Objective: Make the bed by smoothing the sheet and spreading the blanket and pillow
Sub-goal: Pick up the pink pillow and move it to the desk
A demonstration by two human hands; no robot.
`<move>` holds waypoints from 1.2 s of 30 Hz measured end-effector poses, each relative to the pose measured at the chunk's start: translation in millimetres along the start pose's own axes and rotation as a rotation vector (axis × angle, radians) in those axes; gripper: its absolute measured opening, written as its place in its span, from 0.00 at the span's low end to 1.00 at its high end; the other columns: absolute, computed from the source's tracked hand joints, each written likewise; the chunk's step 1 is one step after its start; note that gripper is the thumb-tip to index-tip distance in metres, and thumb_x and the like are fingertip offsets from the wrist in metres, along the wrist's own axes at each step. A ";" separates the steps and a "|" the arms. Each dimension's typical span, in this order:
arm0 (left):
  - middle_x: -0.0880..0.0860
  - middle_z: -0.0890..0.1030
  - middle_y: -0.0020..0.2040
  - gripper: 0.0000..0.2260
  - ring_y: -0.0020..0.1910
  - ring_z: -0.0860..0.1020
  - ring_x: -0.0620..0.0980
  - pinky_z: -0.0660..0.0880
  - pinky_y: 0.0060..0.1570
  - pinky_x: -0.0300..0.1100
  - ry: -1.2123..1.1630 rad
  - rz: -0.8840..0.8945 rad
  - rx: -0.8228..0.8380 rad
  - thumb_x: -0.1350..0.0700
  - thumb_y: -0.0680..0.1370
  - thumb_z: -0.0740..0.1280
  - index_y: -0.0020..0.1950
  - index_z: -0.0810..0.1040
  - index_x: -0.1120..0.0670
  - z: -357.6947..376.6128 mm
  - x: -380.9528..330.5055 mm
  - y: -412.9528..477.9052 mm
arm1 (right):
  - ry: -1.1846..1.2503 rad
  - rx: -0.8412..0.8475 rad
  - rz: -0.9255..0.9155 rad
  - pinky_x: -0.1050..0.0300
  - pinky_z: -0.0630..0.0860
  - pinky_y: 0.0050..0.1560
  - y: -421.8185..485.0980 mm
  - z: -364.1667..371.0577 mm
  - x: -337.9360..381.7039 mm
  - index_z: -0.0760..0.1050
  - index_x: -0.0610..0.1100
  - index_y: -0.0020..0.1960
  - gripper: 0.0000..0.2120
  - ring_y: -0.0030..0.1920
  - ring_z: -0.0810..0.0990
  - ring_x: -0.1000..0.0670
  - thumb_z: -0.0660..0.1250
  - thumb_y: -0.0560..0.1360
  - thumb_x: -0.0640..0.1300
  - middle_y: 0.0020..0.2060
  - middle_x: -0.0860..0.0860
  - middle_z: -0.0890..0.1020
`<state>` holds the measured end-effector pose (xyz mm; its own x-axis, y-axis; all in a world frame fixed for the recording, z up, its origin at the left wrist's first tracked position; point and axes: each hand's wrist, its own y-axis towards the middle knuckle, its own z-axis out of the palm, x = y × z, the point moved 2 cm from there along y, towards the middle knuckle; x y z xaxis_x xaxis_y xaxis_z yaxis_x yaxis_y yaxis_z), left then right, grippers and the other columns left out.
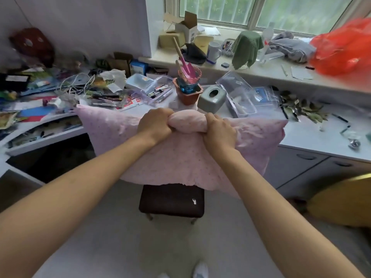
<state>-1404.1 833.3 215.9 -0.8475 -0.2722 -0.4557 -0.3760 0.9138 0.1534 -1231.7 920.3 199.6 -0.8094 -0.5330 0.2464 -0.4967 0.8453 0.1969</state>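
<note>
Bare forearms, two, reaching forward from the bottom edge. First, left hand (155,125): fingers curled tight round the bunched top edge of the pink pillow (180,157). Second, right hand (219,133): same grip on the same bunch, just beside the other. Pillow position: held up, hanging over a dark stool (171,199), before the cluttered white table (313,137). On table: terracotta pot (188,95), grey tissue box (212,99).

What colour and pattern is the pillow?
Pale pink with small darker dots, clearest in the head view; the pillow is gripped by both hands.
</note>
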 end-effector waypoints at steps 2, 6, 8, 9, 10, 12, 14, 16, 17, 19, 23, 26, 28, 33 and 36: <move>0.57 0.84 0.44 0.09 0.47 0.80 0.63 0.68 0.38 0.44 0.013 -0.007 0.020 0.54 0.70 0.72 0.38 0.73 0.46 13.2 4.5 -3.5 | -0.003 0.023 0.011 0.48 0.63 0.46 -6.2 11.5 -4.9 0.72 0.46 0.58 0.10 0.59 0.75 0.39 0.63 0.77 0.42 0.57 0.47 0.79; 0.55 0.85 0.47 0.04 0.50 0.81 0.61 0.73 0.39 0.47 0.042 -0.023 0.061 0.53 0.70 0.72 0.44 0.79 0.50 40.9 14.9 -9.3 | -0.010 0.077 0.029 0.47 0.63 0.46 -16.2 35.0 -14.2 0.72 0.46 0.59 0.12 0.59 0.74 0.39 0.64 0.76 0.42 0.57 0.47 0.78; 0.54 0.85 0.48 0.07 0.51 0.81 0.61 0.75 0.42 0.47 0.048 -0.029 0.079 0.52 0.71 0.71 0.47 0.82 0.48 53.2 19.9 -13.1 | -0.003 0.108 0.034 0.47 0.65 0.47 -20.0 47.5 -18.6 0.72 0.46 0.60 0.13 0.59 0.74 0.39 0.64 0.76 0.40 0.58 0.47 0.78; 0.54 0.85 0.48 0.07 0.51 0.81 0.61 0.75 0.42 0.47 0.049 -0.037 0.081 0.51 0.71 0.71 0.47 0.82 0.48 58.7 22.5 -14.9 | 0.004 0.124 0.038 0.47 0.66 0.47 -21.5 54.3 -20.5 0.72 0.47 0.60 0.14 0.60 0.74 0.39 0.64 0.76 0.40 0.59 0.48 0.78; 0.54 0.85 0.47 0.06 0.51 0.81 0.61 0.75 0.43 0.47 0.049 -0.044 0.085 0.51 0.71 0.71 0.47 0.82 0.48 64.5 24.6 -16.5 | 0.008 0.139 0.045 0.46 0.67 0.48 -22.5 61.4 -22.3 0.72 0.47 0.61 0.14 0.60 0.74 0.39 0.64 0.76 0.39 0.60 0.48 0.78; 0.54 0.85 0.46 0.06 0.50 0.81 0.61 0.76 0.43 0.48 0.044 -0.073 0.106 0.52 0.71 0.71 0.46 0.83 0.49 76.7 29.4 -21.2 | 0.004 0.171 0.062 0.47 0.66 0.47 -26.1 76.7 -25.3 0.72 0.48 0.61 0.15 0.60 0.74 0.39 0.64 0.75 0.39 0.59 0.48 0.78; 0.54 0.85 0.45 0.05 0.49 0.81 0.62 0.77 0.43 0.48 0.048 -0.108 0.123 0.54 0.71 0.71 0.45 0.82 0.49 87.7 34.6 -26.6 | -0.011 0.203 0.071 0.48 0.64 0.45 -30.3 90.4 -27.4 0.72 0.48 0.62 0.16 0.60 0.74 0.40 0.64 0.76 0.38 0.59 0.49 0.77; 0.53 0.84 0.42 0.03 0.46 0.80 0.61 0.76 0.40 0.47 0.050 -0.130 0.139 0.54 0.70 0.70 0.43 0.81 0.49 98.5 40.4 -31.3 | -0.018 0.234 0.074 0.49 0.63 0.45 -34.7 102.4 -29.9 0.72 0.48 0.63 0.17 0.61 0.73 0.40 0.62 0.76 0.36 0.59 0.49 0.77; 0.52 0.83 0.40 0.02 0.45 0.79 0.60 0.75 0.39 0.46 0.049 -0.139 0.153 0.54 0.70 0.70 0.40 0.79 0.48 104.1 42.9 -33.3 | -0.016 0.248 0.075 0.49 0.64 0.45 -37.2 108.2 -32.1 0.72 0.49 0.63 0.18 0.61 0.73 0.40 0.62 0.75 0.36 0.60 0.49 0.77; 0.49 0.81 0.37 0.05 0.42 0.78 0.59 0.75 0.36 0.47 0.035 -0.159 0.183 0.54 0.69 0.70 0.35 0.75 0.45 114.3 46.7 -37.5 | 0.004 0.272 0.073 0.49 0.65 0.45 -42.3 117.3 -36.2 0.72 0.48 0.63 0.18 0.61 0.73 0.40 0.61 0.75 0.35 0.60 0.49 0.77; 0.48 0.80 0.35 0.11 0.41 0.78 0.58 0.74 0.34 0.47 0.031 -0.174 0.211 0.54 0.69 0.70 0.31 0.71 0.43 135.7 50.1 -41.0 | 0.019 0.320 0.066 0.49 0.65 0.43 -48.9 134.0 -47.4 0.72 0.47 0.59 0.15 0.59 0.73 0.40 0.61 0.75 0.35 0.58 0.48 0.77; 0.47 0.77 0.33 0.07 0.40 0.77 0.59 0.73 0.35 0.47 0.029 -0.191 0.230 0.55 0.69 0.69 0.34 0.74 0.45 146.9 48.9 -43.4 | 0.029 0.330 0.066 0.48 0.65 0.43 -52.7 141.9 -54.9 0.72 0.47 0.59 0.15 0.59 0.73 0.40 0.60 0.75 0.35 0.58 0.48 0.78; 0.49 0.80 0.35 0.04 0.40 0.77 0.58 0.73 0.35 0.47 0.033 -0.193 0.240 0.55 0.70 0.69 0.37 0.77 0.47 155.1 48.1 -45.4 | 0.023 0.341 0.064 0.48 0.65 0.43 -55.4 147.2 -60.1 0.73 0.47 0.58 0.14 0.58 0.74 0.39 0.60 0.76 0.36 0.58 0.47 0.78; 0.49 0.81 0.36 0.03 0.40 0.77 0.57 0.70 0.34 0.45 0.043 -0.199 0.283 0.56 0.70 0.69 0.38 0.77 0.48 174.2 49.4 -55.1 | 0.023 0.352 0.067 0.48 0.65 0.43 -66.0 160.0 -70.3 0.73 0.48 0.59 0.13 0.57 0.74 0.40 0.60 0.77 0.37 0.56 0.47 0.78; 0.50 0.80 0.36 0.07 0.40 0.77 0.57 0.67 0.35 0.44 0.043 -0.214 0.301 0.57 0.70 0.69 0.37 0.74 0.45 181.6 47.8 -58.4 | 0.022 0.363 0.069 0.49 0.66 0.44 -69.8 166.3 -74.7 0.73 0.48 0.59 0.12 0.58 0.74 0.40 0.60 0.78 0.37 0.56 0.47 0.79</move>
<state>-1354.6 821.7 25.9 -0.7790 -0.4731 -0.4116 -0.4244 0.8809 -0.2093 -1188.6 907.2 9.6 -0.8396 -0.4720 0.2689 -0.5236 0.8351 -0.1690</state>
